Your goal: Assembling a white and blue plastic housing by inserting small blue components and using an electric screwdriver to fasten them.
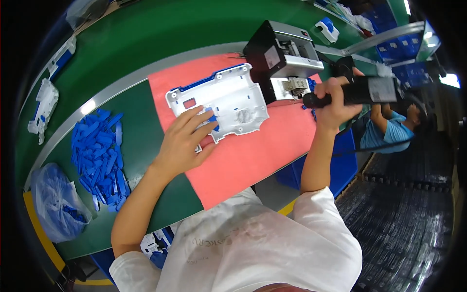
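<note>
A white plastic housing with a blue edge strip lies inside-up on a pink mat. My left hand grips its near left edge, fingers stretched over the inner side and thumb at the rim. Under those fingertips sits a small blue plastic piece, partly hidden. My right hand is wrapped round a black electric screwdriver, held level with its nose toward the left. Just left of that nose stands a black and silver screw feeder, its small metal outlet in front.
Left of the mat, loose blue plastic strips lie heaped beside a clear plastic bag. More white and blue housings rest behind a metal rail. A blue bin stands below the table's right edge; another person works beyond.
</note>
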`<state>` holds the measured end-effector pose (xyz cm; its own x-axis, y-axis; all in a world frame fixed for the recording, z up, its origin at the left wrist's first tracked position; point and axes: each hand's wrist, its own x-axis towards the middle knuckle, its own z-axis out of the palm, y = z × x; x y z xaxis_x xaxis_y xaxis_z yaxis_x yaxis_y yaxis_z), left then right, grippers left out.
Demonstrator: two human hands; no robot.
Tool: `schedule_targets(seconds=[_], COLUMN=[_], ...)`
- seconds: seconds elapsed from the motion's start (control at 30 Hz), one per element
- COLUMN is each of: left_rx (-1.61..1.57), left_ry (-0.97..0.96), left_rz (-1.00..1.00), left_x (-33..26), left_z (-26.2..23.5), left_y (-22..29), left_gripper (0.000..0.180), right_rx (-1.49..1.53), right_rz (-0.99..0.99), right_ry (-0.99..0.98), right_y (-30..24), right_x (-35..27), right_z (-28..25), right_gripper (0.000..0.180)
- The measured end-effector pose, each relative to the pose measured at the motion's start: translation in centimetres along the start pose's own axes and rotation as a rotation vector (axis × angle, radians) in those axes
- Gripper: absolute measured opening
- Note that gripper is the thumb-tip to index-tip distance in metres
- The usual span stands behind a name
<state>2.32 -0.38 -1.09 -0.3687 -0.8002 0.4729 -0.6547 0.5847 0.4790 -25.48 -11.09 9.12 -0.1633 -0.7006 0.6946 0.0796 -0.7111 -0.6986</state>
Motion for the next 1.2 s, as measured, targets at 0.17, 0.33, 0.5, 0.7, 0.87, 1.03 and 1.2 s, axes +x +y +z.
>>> schedule_targets(seconds=[0.17, 0.33, 0.5, 0.7, 0.87, 1.03, 1.2], left_rx=[-0.087, -0.125, -0.093, -0.086, -0.062, -0.064, -0.082], left_ry=[-0.071, -0.061, -0.012, -0.025, -0.02, -0.006, 0.008], left_rz=[-0.044, -0.082, -0.038, -0.054, -0.055, -0.097, -0.092], left_x=[0.6, 0.5, 0.4, 0.2, 0.2, 0.1, 0.2], left_z=[-0.7, -0.4, -0.1, 0.2, 0.4, 0.4, 0.4], left_y=[0.4, 0.1, -0.1, -0.2, -0.2, -0.1, -0.3], left_gripper=[0.068, 0.065, 0.059, 0.058, 0.059, 0.06, 0.06], right_rx=[0.289, 0.269, 0.305, 0.127, 0.061, 0.014, -0.016], right_rz=[0.033, 0.075, 0.104, 0.057, -0.006, -0.041, -0.069], right_ry=[-0.096, -0.269, -0.25, -0.326, -0.391, -0.442, -0.555], right_y=[-1.9, 1.2, 1.5, 2.0, 3.1, 3.1, 3.2], right_x=[-3.2, -6.0, -6.5, -6.6, -7.2, -7.8, -8.0], right_z=[5.7, 10.7, 11.4, 11.0, 10.1, 10.3, 9.8], right_gripper=[0.065, 0.062, 0.059, 0.061, 0.06, 0.056, 0.053])
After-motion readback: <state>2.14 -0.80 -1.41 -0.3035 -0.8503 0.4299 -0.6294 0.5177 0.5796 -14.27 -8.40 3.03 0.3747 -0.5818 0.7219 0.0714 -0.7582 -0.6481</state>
